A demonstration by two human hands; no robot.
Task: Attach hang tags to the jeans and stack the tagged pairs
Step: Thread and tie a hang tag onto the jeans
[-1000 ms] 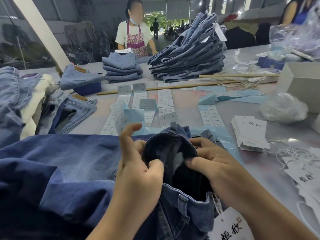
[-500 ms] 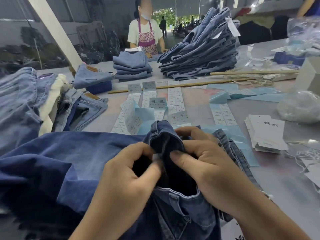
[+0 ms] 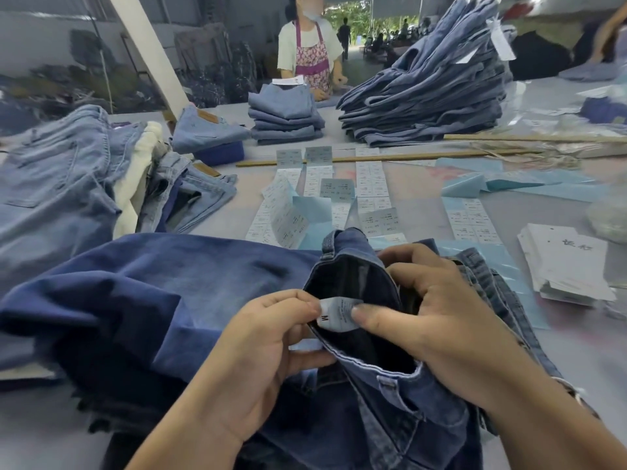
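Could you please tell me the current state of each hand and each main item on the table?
Left hand: pinching the size label.
Right hand: holding the waistband, thumb on the label.
Size label: exposed, reads M.
Dark jeans: waistband turned open, lying across the table.
Hang tags: loosely stacked, unattached.
Tall jeans pile: folded, leaning.
Small jeans pile: folded, neat.

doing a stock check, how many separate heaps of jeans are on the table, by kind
Neatly folded stacks: 2, one small, one tall
Loose heaps at the left: 1
Dark jeans in the hands: 1
Total: 4
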